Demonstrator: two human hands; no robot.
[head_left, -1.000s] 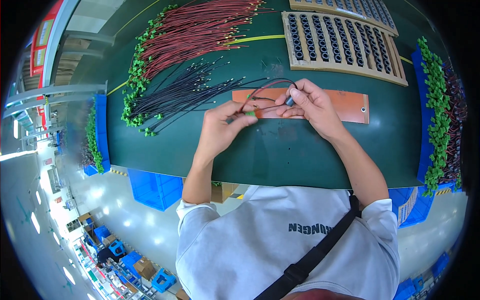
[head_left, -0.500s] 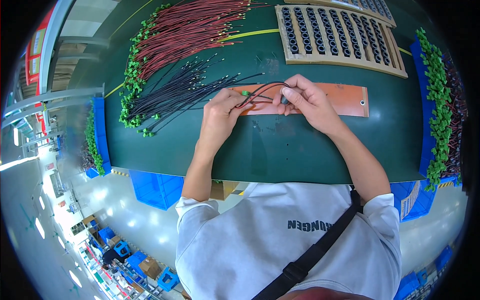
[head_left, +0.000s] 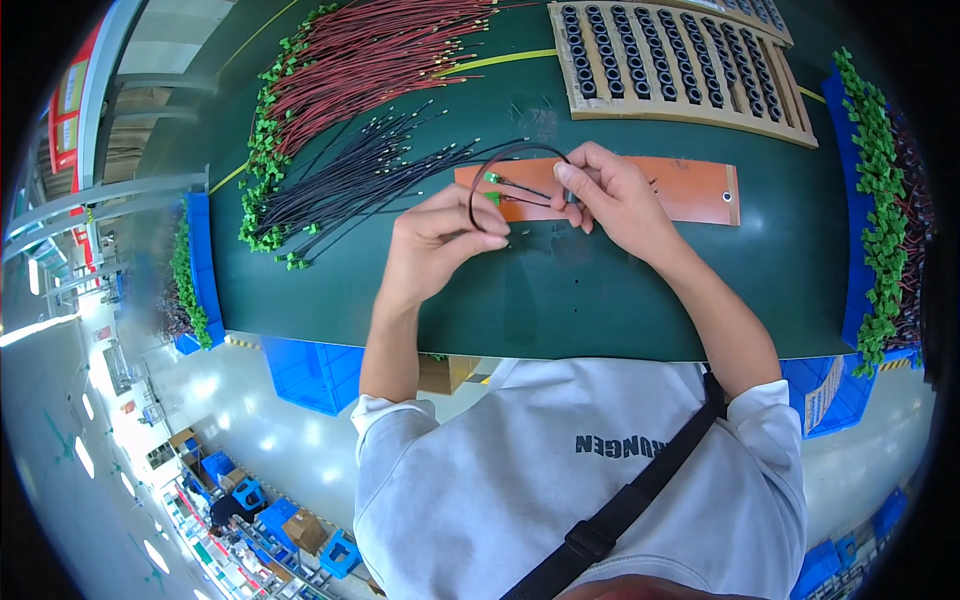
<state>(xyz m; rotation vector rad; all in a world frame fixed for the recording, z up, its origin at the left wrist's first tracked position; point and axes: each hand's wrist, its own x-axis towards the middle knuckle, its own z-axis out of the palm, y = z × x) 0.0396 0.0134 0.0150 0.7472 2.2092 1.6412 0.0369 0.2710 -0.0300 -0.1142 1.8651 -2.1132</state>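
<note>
My right hand (head_left: 610, 195) is closed on a small dark cylinder (head_left: 571, 193), mostly covered by the thumb and fingers. From it a thin dark red and black cable (head_left: 512, 148) arcs up and over to my left hand (head_left: 440, 240), whose thumb and fingers are pinched near the lower end of the loop. Two green connectors (head_left: 492, 178) on short black leads stick out leftward from the right hand. Beneath both hands lies an orange strip (head_left: 690, 190) with a hole at its right end. Left of it spread black wires with green connectors (head_left: 350, 180).
Red wires with green connectors (head_left: 380, 70) are heaped at the back left of the green table (head_left: 620, 310). A tray (head_left: 690, 112) with rows of black ring-shaped parts stands at the back right. Blue bins (head_left: 852, 230) of green-ended wires flank the table.
My left hand has moved down and left, drawing the cable into a wider loop. The green connectors now show more fully. My right hand has barely moved.
</note>
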